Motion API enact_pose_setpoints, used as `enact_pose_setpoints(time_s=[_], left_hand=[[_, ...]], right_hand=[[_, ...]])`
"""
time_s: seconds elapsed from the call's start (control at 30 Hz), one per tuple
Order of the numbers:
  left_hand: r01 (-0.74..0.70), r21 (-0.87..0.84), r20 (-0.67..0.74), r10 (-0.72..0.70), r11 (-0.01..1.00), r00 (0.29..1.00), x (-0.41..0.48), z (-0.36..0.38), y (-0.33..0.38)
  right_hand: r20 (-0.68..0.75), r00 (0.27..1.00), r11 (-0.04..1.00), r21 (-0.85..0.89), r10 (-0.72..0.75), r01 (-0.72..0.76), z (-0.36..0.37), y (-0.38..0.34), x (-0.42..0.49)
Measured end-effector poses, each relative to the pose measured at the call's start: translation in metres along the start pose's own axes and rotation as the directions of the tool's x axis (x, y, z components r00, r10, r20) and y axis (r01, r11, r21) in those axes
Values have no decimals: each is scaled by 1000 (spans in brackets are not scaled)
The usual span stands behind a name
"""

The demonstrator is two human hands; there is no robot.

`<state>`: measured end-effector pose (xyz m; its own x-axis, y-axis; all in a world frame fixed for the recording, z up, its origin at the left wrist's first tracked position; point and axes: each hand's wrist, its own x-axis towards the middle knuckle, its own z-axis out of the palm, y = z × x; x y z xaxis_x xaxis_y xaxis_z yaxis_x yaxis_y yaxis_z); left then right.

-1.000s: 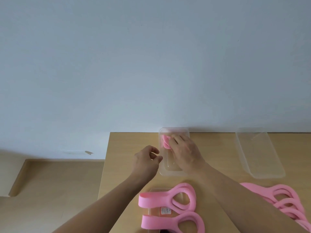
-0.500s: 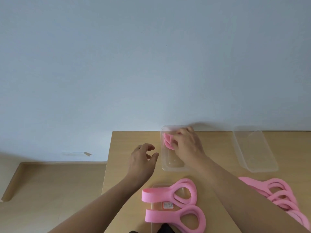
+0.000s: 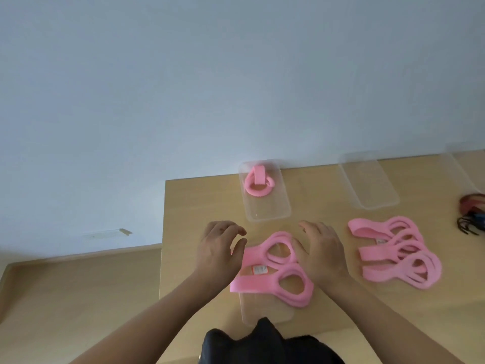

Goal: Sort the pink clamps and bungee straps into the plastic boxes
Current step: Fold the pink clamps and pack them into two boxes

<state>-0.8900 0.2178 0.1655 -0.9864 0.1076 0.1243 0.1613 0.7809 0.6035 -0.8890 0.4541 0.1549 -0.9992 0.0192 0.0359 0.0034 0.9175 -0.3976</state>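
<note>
A folded pink strap (image 3: 258,181) lies at the far end of a clear plastic box (image 3: 273,211) near the table's back edge. Two pink looped straps (image 3: 278,269) lie across another clear box (image 3: 265,311) close to me. My left hand (image 3: 219,252) hovers at their left ends, fingers loosely curled and holding nothing. My right hand (image 3: 321,252) is spread just right of the loops, thumb close to them. A pile of several pink straps (image 3: 399,252) sits further right.
A clear box (image 3: 367,179) with nothing in it stands at the back right, with another box's edge (image 3: 464,166) beyond it. Dark red and black bungee cords (image 3: 472,214) lie at the right border. The table's left edge (image 3: 163,232) drops to the floor. A dark object (image 3: 262,342) is nearest me.
My right hand let go of the folded strap in the far box and drew back to the near straps. My left hand also moved nearer. The camera tilted down.
</note>
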Motion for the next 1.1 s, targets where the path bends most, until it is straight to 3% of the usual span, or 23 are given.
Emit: enact_pose_setpoints(time_s=[0.07, 0.2, 0.27, 0.43, 0.57, 0.7, 0.83, 1.0, 1.1], left_hand=[[-47, -2, 12, 47, 999, 999, -12, 3, 3], [-88, -12, 66, 89, 996, 994, -26, 2, 10], [-113, -12, 80, 114, 994, 990, -31, -4, 14], [-126, -2, 225, 123, 992, 967, -39, -22, 22], [-108, 1, 416, 98, 994, 904, -47, -36, 32], [6, -281, 368, 101, 960, 924, -46, -58, 49], [212, -540, 417, 40, 815, 908, -41, -83, 61], [209, -742, 329, 74, 637, 941, -40, -111, 85], [180, -807, 258, 61, 563, 964, -41, -124, 98]], right_hand=[[24, 997, 997, -32, 72, -71, 3, 3, -23], [261, 931, 946, -266, 254, -183, 4, 1, -49], [274, 922, 944, -259, 274, -203, 0, -5, -56], [150, 963, 973, 19, 223, -228, -31, -31, -59], [58, 997, 955, 288, 56, -71, -69, -68, -62], [-64, 996, 925, 374, -55, 75, -107, -105, -63], [-196, 977, 844, 507, -84, 175, -142, -133, -64], [-221, 974, 650, 748, 54, 134, -177, -138, -61], [-172, 985, 568, 808, -28, 158, -198, -145, -55]])
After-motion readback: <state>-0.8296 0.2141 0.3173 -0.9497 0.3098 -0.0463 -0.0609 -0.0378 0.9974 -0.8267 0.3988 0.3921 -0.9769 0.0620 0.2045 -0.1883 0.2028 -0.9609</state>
